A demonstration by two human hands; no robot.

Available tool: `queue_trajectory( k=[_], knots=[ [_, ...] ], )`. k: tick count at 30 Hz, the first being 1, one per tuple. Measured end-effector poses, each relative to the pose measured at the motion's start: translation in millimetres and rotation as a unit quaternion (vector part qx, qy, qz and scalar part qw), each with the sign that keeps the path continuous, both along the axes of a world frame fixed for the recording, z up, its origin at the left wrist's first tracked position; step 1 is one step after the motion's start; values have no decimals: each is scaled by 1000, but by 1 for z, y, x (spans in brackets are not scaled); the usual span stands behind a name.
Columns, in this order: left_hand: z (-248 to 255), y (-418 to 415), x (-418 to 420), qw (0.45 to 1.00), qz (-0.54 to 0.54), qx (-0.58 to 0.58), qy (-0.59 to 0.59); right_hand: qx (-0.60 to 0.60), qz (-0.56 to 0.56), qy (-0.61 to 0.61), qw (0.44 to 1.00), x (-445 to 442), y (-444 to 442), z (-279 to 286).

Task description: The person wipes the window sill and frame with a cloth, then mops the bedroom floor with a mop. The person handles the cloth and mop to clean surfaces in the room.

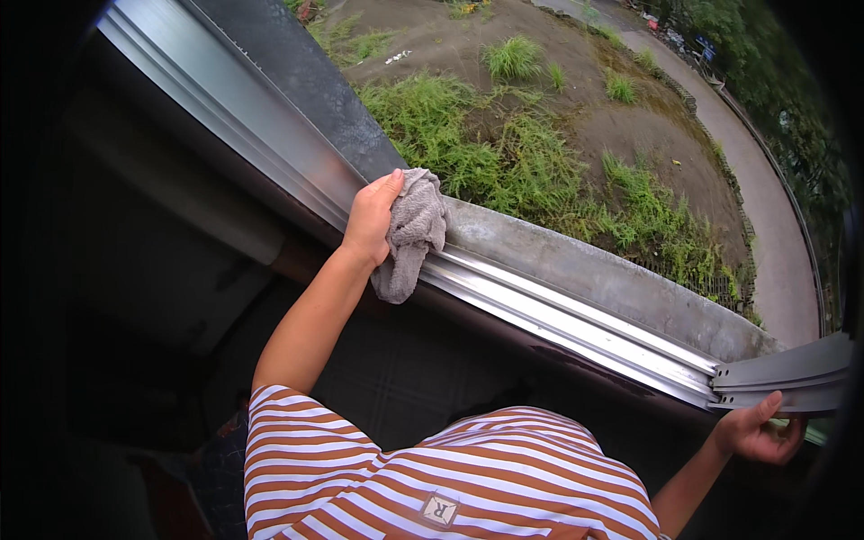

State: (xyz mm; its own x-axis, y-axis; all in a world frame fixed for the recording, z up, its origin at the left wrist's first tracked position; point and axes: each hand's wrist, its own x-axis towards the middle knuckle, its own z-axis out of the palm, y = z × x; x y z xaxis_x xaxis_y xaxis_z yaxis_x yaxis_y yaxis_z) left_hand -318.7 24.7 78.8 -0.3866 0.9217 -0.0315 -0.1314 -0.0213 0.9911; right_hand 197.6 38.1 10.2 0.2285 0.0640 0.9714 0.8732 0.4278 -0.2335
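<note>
A crumpled grey-brown cloth (418,212) is bunched in my left hand (370,219), with my thumb along its upper edge. The cloth lies across the metal window track (560,320), and a folded end hangs over the inner side. My left hand is beside the lower end of an upright or sliding metal window frame (270,128). At the far right, my right hand (763,432) grips the edge of the side window frame (783,374). Its thumb lies against the metal and its fingers curl below; their full contact is hard to see.
Outside the track runs a concrete ledge (526,239). Beyond it, the ground drops to a dirt slope (655,142) with green plants (513,155) and a curved road (756,175). A dark glass pane (304,74) stands at the upper left. The room inside is dim.
</note>
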Motion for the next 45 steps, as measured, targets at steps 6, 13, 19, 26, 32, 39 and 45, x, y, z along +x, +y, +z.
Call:
queue_trajectory(
  k=[6,13,19,26,32,39,45],
  knots=[
    [8,-17,20,964,-55,24,-260,-11,8,20,1000,-6,-2,4],
    [19,-36,60,958,-84,73,-265,-66,11,40,997,-23,-17,17],
    [-9,-52,153,966,-200,68,-149,-260,429,121,856,-106,-57,20],
    [-40,-62,177,961,-204,95,-158,-466,551,40,691,-167,-20,11],
    [-46,-67,150,960,-234,135,-69,-563,660,82,490,-207,-6,3],
    [-37,-77,69,899,18,231,371,-474,651,279,523,-288,20,36],
    [-68,-97,-38,762,398,255,444,-333,608,50,719,-374,27,79]
  ],
)
